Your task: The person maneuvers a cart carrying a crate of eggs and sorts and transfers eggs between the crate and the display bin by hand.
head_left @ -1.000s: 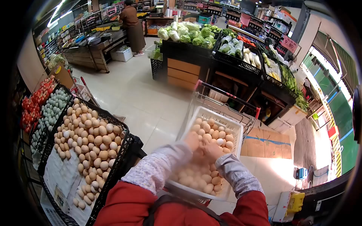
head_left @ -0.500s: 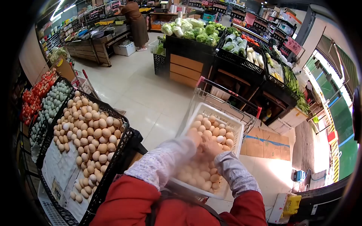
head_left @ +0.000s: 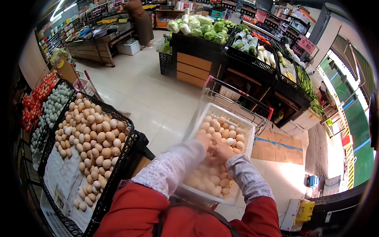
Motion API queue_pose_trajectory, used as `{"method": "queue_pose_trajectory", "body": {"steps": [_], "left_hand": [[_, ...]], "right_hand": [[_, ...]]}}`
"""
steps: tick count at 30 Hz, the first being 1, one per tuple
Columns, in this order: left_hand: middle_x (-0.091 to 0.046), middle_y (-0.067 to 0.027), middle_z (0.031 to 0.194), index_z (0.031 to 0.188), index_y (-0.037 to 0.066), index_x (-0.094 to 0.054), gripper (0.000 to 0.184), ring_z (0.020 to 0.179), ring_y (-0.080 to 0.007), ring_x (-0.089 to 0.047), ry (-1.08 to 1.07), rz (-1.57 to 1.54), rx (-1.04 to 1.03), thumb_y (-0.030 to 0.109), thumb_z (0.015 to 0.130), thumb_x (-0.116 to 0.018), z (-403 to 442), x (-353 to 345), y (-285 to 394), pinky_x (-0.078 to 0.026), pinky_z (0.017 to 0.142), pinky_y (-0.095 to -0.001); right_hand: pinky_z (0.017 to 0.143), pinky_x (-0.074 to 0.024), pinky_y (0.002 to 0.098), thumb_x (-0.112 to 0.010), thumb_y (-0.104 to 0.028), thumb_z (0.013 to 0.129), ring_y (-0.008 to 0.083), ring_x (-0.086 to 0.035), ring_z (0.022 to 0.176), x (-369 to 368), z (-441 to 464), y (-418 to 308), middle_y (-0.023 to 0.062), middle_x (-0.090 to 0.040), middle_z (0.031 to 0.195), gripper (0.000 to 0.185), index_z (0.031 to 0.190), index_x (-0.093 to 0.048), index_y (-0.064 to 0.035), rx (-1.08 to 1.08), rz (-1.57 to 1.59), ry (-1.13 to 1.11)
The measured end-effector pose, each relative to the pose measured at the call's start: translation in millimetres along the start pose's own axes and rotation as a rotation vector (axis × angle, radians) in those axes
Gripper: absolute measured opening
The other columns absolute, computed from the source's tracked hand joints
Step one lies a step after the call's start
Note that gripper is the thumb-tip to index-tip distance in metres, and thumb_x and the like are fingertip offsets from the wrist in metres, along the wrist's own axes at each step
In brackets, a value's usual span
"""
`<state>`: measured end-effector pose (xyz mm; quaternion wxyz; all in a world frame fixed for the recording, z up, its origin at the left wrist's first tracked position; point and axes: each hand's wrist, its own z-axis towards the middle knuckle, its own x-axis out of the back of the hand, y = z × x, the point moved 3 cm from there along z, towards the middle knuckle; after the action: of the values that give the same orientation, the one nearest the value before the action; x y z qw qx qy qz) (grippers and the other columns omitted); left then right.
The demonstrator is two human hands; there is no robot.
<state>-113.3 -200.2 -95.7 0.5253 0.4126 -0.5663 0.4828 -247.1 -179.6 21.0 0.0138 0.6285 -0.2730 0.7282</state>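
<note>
Head camera is looking down at a left hand (head_left: 203, 141) and a right hand (head_left: 223, 152) that are meeting over a white plastic basket (head_left: 250, 140). Brown eggs (head_left: 215, 180) are filling the basket, and one paler egg (head_left: 230, 141) is lying just past the right hand. Fingers on both hands are bending inward, partly closed, and sitting close together. Blur is hiding what is between them, so I cannot tell if either hand is holding an egg.

A shopping cart's handle (head_left: 241, 94) is showing past the far side of the basket. To the left, well apart from the hands, a black crate (head_left: 134, 136) is holding a big egg pile (head_left: 98, 136). Pale green eggs (head_left: 57, 100) and red packs (head_left: 35, 100) are sitting beside that crate. Cabbages (head_left: 207, 29) are lying on a stand across the floor, with white radishes (head_left: 266, 57) lying to their right. Farther back, a person in brown (head_left: 138, 21) is standing near a wooden table (head_left: 92, 54). Flat cardboard (head_left: 276, 148) is lying on the floor right of the basket.
</note>
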Motion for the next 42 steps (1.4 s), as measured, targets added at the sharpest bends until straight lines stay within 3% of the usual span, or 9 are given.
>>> {"method": "queue_pose_trajectory", "body": {"steps": [5, 13, 18, 20, 25, 30, 33, 37, 42], "left_hand": [[-0.066, 0.0018, 0.111, 0.108, 0.018, -0.070, 0.027, 0.107, -0.0183, -0.056, -0.216, -0.060, 0.005, 0.024, 0.090, -0.051, -22.8, 73.1, 1.9, -0.043, 0.089, -0.0303], [-0.065, -0.0006, 0.107, 0.100, 0.018, -0.073, 0.022, 0.110, -0.0189, -0.053, 0.055, -0.013, -0.093, 0.018, 0.085, -0.057, -23.7, 116.3, -5.7, -0.046, 0.087, -0.0308], [-0.066, -0.0066, 0.094, 0.088, 0.011, -0.069, 0.029, 0.085, -0.0206, -0.059, -0.064, -0.798, -0.189, 0.021, 0.063, -0.077, -60.4, 164.4, -50.9, -0.051, 0.074, -0.0326], [-0.065, -0.0087, 0.085, 0.083, 0.007, -0.066, 0.033, 0.071, -0.0189, -0.062, -0.423, -1.448, -0.011, 0.022, 0.059, -0.083, -97.1, 184.0, -74.1, -0.053, 0.065, -0.0316], [-0.064, -0.0107, 0.082, 0.104, 0.000, -0.054, 0.046, 0.069, -0.0156, -0.063, -0.173, -1.954, 0.188, 0.021, 0.072, -0.079, -256.1, 239.2, -123.4, -0.054, 0.061, -0.0294], [-0.060, -0.0070, 0.111, 0.125, 0.003, -0.053, 0.055, 0.098, -0.0163, -0.058, 0.227, -1.522, 0.709, 0.015, 0.075, -0.075, -454.8, 238.4, -181.0, -0.049, 0.082, -0.0294], [-0.064, -0.0061, 0.086, 0.113, 0.003, -0.057, 0.043, 0.066, -0.0097, -0.060, 0.325, -1.639, 1.011, 0.025, 0.079, -0.071, -558.7, 272.0, -185.3, -0.048, 0.051, -0.0215], [-0.061, -0.0037, 0.077, 0.104, 0.003, -0.058, 0.041, 0.060, -0.0084, -0.057, 0.269, -1.347, 1.642, 0.023, 0.072, -0.075, -702.5, 239.4, -180.6, -0.046, 0.048, -0.0203], [-0.061, -0.0054, 0.074, 0.100, 0.005, -0.054, 0.044, 0.053, -0.0100, -0.056, 0.021, -1.154, 1.831, 0.022, 0.066, -0.078, -779.8, 201.8, -161.9, -0.047, 0.045, -0.0238]], "right_hand": [[0.083, -0.0497, 0.0447, -0.076, -0.031, 0.068, 0.0393, -0.055, 0.101, -27.3, 1.7, 25.2, 0.0210, -0.042, 0.129, 0.048, 0.110, -0.061, -0.0123, 0.027, 0.101, 0.059], [0.078, -0.0499, 0.0417, -0.073, -0.021, 0.071, 0.0364, -0.055, 0.093, 3.9, 6.2, -20.9, 0.0212, -0.047, 0.119, 0.038, 0.105, -0.062, -0.0076, 0.208, -0.052, 0.005], [0.074, -0.0494, 0.0421, -0.076, -0.029, 0.069, 0.0356, -0.055, 0.083, -5.5, 5.2, -8.1, 0.0204, -0.055, 0.104, 0.038, 0.096, -0.064, -0.0033, -0.033, -0.104, -0.006], [0.073, -0.0484, 0.0437, -0.078, -0.028, 0.067, 0.0355, -0.055, 0.082, 0.0, 10.0, -22.6, 0.0200, -0.055, 0.103, 0.041, 0.098, -0.063, -0.0043, 0.011, -0.093, 0.002], [0.077, -0.0459, 0.0470, -0.082, -0.021, 0.059, 0.0365, -0.052, 0.092, 4.6, 18.1, -31.2, 0.0167, -0.047, 0.112, 0.053, 0.107, -0.060, -0.0132, -0.062, -0.042, -0.049], [0.084, -0.0468, 0.0447, -0.082, -0.019, 0.058, 0.0375, -0.052, 0.100, 1.7, 19.0, -29.7, 0.0184, -0.042, 0.121, 0.054, 0.105, -0.057, -0.0106, -0.093, -0.003, -0.087], [0.083, -0.0469, 0.0444, -0.082, -0.018, 0.058, 0.0377, -0.052, 0.099, 1.4, 19.5, -38.7, 0.0179, -0.042, 0.121, 0.053, 0.105, -0.057, -0.0099, -0.098, -0.029, -0.066], [0.085, -0.0464, 0.0443, -0.081, -0.019, 0.060, 0.0387, -0.050, 0.103, -8.9, 19.4, -30.4, 0.0186, -0.040, 0.121, 0.049, 0.101, -0.056, -0.0080, -0.120, 0.027, -0.009], [0.083, -0.0470, 0.0448, -0.079, -0.017, 0.066, 0.0386, -0.052, 0.099, -8.1, 21.0, -36.2, 0.0188, -0.043, 0.112, 0.043, 0.101, -0.057, -0.0063, -0.128, -0.032, 0.013]]}}
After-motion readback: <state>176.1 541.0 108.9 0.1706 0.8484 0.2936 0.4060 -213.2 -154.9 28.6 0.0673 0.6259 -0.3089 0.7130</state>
